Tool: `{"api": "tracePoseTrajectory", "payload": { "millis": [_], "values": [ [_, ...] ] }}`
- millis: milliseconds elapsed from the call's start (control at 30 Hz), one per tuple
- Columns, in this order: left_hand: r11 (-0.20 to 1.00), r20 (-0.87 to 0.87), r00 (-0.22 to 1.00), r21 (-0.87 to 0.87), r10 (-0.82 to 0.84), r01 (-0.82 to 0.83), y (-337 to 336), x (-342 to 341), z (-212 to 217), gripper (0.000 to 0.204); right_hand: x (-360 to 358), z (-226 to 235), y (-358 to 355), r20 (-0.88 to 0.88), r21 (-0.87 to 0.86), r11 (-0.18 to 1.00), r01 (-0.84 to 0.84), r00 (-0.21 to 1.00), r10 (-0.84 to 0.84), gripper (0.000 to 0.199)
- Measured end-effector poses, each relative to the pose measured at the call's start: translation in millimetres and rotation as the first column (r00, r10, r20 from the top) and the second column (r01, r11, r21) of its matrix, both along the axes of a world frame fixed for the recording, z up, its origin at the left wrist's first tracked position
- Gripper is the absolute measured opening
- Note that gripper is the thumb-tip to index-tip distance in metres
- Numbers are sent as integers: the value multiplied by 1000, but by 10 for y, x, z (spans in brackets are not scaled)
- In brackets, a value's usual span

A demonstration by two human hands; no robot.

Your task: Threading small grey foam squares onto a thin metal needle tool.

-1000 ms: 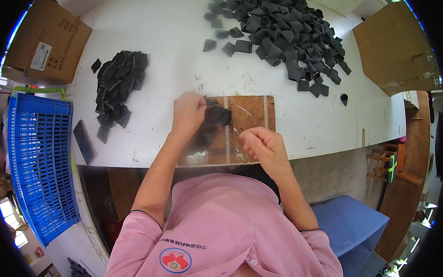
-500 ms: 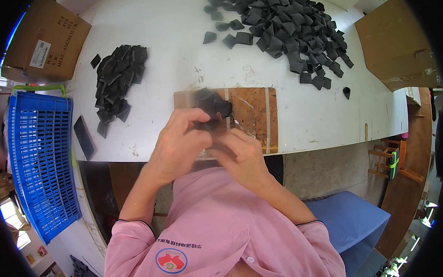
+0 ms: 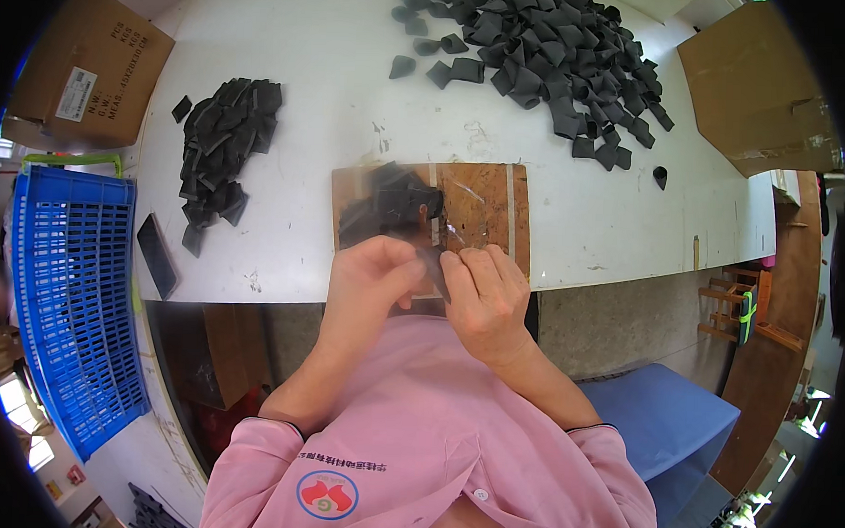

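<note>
A dark piece (image 3: pixel 438 275) is showing near the front edge of the wooden board (image 3: pixel 491 207), the right hand (image 3: pixel 488 290) pinching it. The left hand (image 3: pixel 374 273), a second ago at the dark pile (image 3: pixel 402 198), is now coming alongside, making this two-handed work; blur is hiding whether its fingers are gripping, and the piece's full outline.

One left hand (image 3: pixel 374 279) and one right hand (image 3: pixel 488 292) make two, with one dark piece (image 3: pixel 434 274) at their fingers. One white table (image 3: pixel 325 121) bears one wooden board (image 3: pixel 476 205) with two visible pale strips (image 3: pixel 512 211), one dark rectangular slab (image 3: pixel 157 257) and three black heaps (image 3: pixel 226 145), their pieces too overlapped to count. There are two cardboard boxes (image 3: pixel 754 89), one blue plastic crate (image 3: pixel 76 188) and one blue seat (image 3: pixel 659 417).
</note>
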State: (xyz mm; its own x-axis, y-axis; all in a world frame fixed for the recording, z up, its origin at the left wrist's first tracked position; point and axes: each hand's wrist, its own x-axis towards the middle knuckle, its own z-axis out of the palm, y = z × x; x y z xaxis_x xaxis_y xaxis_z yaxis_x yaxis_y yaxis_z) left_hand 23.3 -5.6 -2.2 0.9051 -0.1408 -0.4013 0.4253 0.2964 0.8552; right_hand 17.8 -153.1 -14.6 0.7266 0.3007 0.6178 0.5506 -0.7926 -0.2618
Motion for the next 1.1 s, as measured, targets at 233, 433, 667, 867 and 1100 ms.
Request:
{"api": "tracePoseTrajectory", "payload": {
  "millis": [233,433,667,867,1100],
  "values": [
    [967,203,979,251,-11,-41,-35,-16,-36,4,-3,172,-50,-443,540,837,83,874,199,24],
    [697,619,765,627,-176,-347,-166,-102,-100,9,83,86,63,-172,371,928,-18,981,87,18],
    [860,-111,987,-485,119,-158,-73,63,43,18,139,-54,57,-290,485,864,138,957,10,11],
    [941,438,890,230,126,-247,-173,-76,6,18,44,45,-10,-82,690,-141,710,269,960,9],
    [872,-42,976,-443,212,-208,-3,154,308,23,321,570,-101,-532,845,447,293,377,758,20]
  ]
}}
